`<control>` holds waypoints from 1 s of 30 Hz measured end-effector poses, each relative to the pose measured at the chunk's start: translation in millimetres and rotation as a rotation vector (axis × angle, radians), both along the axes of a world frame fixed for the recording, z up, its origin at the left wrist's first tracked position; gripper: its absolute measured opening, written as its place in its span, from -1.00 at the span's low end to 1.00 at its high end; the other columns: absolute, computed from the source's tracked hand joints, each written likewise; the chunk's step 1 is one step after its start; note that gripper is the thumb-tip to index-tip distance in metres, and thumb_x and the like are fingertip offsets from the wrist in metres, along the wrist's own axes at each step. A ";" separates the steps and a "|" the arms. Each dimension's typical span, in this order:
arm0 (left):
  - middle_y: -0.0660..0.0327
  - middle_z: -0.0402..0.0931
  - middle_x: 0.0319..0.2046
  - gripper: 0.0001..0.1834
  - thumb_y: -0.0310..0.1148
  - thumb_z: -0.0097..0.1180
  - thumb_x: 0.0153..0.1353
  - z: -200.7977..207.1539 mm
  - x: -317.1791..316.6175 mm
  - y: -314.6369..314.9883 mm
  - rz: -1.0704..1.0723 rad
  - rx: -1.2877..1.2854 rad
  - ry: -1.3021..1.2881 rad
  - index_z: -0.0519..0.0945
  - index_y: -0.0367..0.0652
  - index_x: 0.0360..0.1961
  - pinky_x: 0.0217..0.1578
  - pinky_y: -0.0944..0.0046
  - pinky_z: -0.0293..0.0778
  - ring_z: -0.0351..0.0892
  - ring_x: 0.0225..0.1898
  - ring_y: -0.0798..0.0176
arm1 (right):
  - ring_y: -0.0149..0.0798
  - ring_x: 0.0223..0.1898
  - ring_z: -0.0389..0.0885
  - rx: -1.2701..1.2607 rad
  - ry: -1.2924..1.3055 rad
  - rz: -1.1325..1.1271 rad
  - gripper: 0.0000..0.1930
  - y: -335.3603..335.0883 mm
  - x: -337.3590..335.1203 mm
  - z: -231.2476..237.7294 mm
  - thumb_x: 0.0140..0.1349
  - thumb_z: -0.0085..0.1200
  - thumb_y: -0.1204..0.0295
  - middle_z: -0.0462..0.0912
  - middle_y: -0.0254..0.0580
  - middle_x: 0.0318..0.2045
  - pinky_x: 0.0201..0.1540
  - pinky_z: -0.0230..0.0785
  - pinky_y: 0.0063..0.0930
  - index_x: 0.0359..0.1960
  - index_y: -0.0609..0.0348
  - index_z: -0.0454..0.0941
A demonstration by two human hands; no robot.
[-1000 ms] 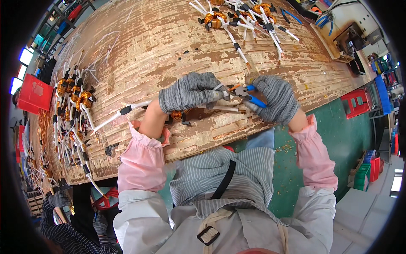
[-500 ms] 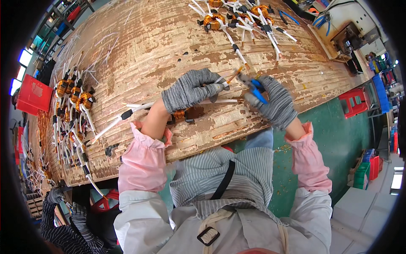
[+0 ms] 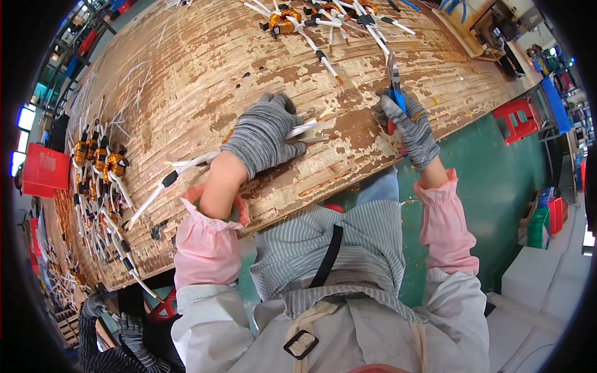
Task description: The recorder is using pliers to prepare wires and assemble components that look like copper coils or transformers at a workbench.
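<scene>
My left hand, in a grey knitted glove, is closed over a copper-wound coil that it mostly hides. White-sleeved leads come out between its fingers, with bare copper ends pointing right. Another white lead with a black band runs out to the left on the wooden tabletop. My right hand, gloved alike, is closed around pliers with blue and red handles. Their metal jaws point away from me, apart from the leads.
Finished-looking ring coils with white leads are heaped at the left. More coils lie at the far side. A red bin stands at the left edge, a red stool beyond the right edge. A co-worker's gloved hands show lower left.
My right hand has drawn the pliers away from the lead ends and turned the jaws away from me. My left hand has turned and lowered over the coil.
</scene>
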State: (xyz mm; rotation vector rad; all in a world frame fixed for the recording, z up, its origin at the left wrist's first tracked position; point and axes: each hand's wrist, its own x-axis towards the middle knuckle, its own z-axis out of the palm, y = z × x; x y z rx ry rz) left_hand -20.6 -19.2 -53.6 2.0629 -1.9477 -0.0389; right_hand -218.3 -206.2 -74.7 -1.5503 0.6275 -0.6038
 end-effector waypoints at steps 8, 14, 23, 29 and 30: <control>-0.01 0.45 -0.29 -0.69 -0.22 0.10 0.08 2.7 1.6 -0.9 0.212 -0.026 -0.017 0.53 -0.20 -0.22 -0.39 0.08 0.45 0.52 -0.39 -0.08 | -0.47 -0.50 0.48 -0.095 -0.010 -0.065 -0.72 -2.7 7.3 -15.7 0.17 0.09 0.15 0.53 -0.34 -0.49 -0.45 0.34 -0.60 -0.30 0.10 0.47; 0.02 0.47 -0.27 -0.75 -0.25 0.07 0.13 9.3 12.0 6.5 0.409 -0.278 0.132 0.53 -0.16 -0.23 -0.38 0.08 0.48 0.54 -0.39 -0.04 | 0.04 -0.29 0.52 -0.899 0.484 0.142 -0.57 32.9 23.8 3.4 0.07 0.08 0.05 0.55 -0.02 -0.37 -0.19 0.37 -0.21 -0.22 0.18 0.47; 0.14 0.49 -0.45 -0.82 -0.33 0.20 0.08 8.6 3.5 5.2 0.411 -0.398 0.139 0.54 -0.19 -0.36 -0.38 0.33 0.44 0.52 -0.47 0.25 | 0.04 -0.23 0.52 -0.831 0.610 0.239 -0.46 35.8 41.4 19.9 0.09 0.01 -0.06 0.54 0.07 -0.33 -0.14 0.35 -0.21 -0.21 0.24 0.45; 0.16 0.60 -0.39 -0.69 -0.32 0.20 0.09 1.5 5.5 5.7 0.340 -0.349 0.160 0.52 -0.17 -0.14 -0.27 0.39 0.46 0.59 -0.38 0.30 | 0.04 -0.27 0.53 -0.714 0.517 0.234 -0.43 30.4 34.9 23.2 0.07 0.03 -0.09 0.54 0.07 -0.37 -0.17 0.36 -0.21 -0.21 0.24 0.46; 0.16 0.61 -0.38 -0.69 -0.32 0.20 0.09 1.1 4.9 6.1 0.341 -0.336 0.175 0.52 -0.17 -0.14 -0.25 0.39 0.46 0.59 -0.37 0.31 | 0.04 -0.28 0.54 -0.714 0.529 0.241 -0.43 30.4 34.9 24.1 0.07 0.03 -0.09 0.54 0.07 -0.38 -0.17 0.36 -0.22 -0.22 0.24 0.46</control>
